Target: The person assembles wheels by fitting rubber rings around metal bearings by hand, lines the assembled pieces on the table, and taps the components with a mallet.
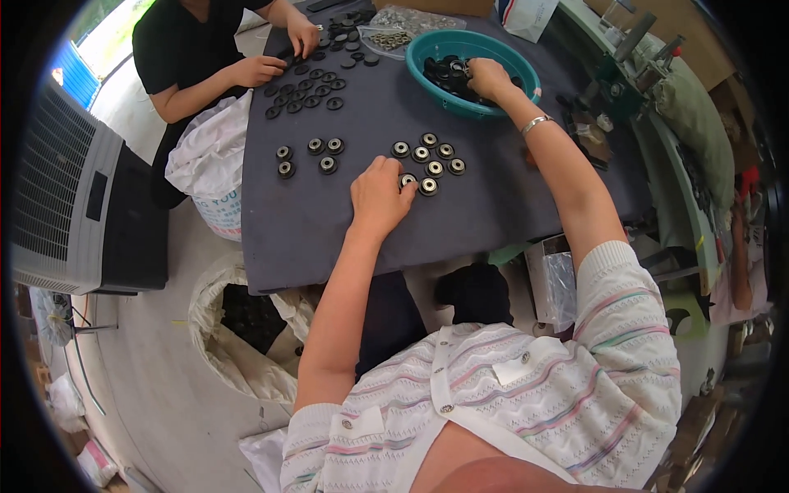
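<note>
At the middle of the grey-covered table (329,222), my left hand (380,193) is closed, thumb and forefinger around a small black wheel with a shiny metal bearing centre (408,180). Beside it, more such wheels (435,168) lie in a loose cluster. My right hand (490,80) reaches over the rim of a teal plastic basin (472,105), its bent fingers among the black round parts (448,72) inside. Whether those fingertips grip one of them is too small to make out.
Left of the cluster lie several more wheels (328,165). Across the table, a co-worker's hands (304,34) handle black discs, with rows of black rings (312,102) nearby. A clear bag of metal pieces (388,39) lies by the basin. A green machine (629,78) stands right.
</note>
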Action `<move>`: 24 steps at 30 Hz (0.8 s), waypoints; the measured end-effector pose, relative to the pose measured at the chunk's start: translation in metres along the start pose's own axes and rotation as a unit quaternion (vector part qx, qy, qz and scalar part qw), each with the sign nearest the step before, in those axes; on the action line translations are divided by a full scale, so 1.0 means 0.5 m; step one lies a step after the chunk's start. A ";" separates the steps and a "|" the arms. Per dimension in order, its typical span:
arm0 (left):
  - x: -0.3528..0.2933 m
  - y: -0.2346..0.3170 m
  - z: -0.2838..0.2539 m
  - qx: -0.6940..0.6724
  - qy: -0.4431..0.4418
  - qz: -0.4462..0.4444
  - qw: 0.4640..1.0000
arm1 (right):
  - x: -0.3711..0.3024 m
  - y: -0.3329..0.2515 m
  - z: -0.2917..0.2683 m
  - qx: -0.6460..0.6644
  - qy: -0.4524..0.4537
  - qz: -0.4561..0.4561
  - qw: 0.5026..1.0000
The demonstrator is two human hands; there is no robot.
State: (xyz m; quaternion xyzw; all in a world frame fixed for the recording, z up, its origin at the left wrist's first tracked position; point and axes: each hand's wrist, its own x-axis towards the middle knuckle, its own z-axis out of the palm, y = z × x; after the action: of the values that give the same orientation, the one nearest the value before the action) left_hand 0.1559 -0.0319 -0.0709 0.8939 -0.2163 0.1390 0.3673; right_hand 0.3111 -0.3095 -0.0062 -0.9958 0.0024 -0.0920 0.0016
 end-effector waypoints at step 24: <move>-0.028 0.017 -0.003 0.010 -0.037 0.037 0.999 | -0.491 -0.061 0.017 0.171 0.076 -0.005 0.982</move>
State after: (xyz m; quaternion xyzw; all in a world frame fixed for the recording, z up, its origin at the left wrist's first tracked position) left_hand 0.1396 -0.0322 -0.0704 0.8935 -0.2609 0.1217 0.3447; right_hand 0.0713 -0.2779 -0.0594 -0.9709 -0.0178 -0.1668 0.1710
